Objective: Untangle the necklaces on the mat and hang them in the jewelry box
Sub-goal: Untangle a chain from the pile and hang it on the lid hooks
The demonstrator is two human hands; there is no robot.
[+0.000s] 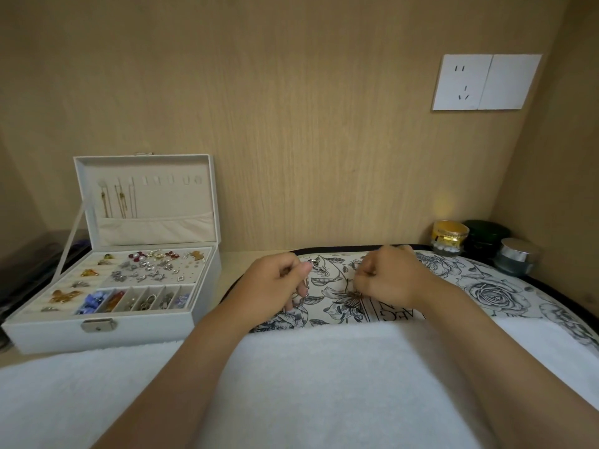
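L hand (278, 281) pinched the necklace (311, 263) on the mat (486, 293), R hand (390, 277) curled nearby, grip unclear, prob. teasing knots apart. Jewelry box (107, 335) stood open at left, hooks (155, 180) ready.

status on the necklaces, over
Left hand pinches silver necklace over the mat. Right hand curled beside it, grip unclear. Jewelry box open at left, chains hung in lid. Nothing in the way.

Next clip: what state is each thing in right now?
jewelry box: lid open, upright.
hung necklaces: on the lid's left hooks; other hooks bare.
left hand: fingers curled, pinching tangled necklace over the mat.
right hand: fingers curled, pinching at it too.
jars: lids on.
wall socket: nothing plugged in.
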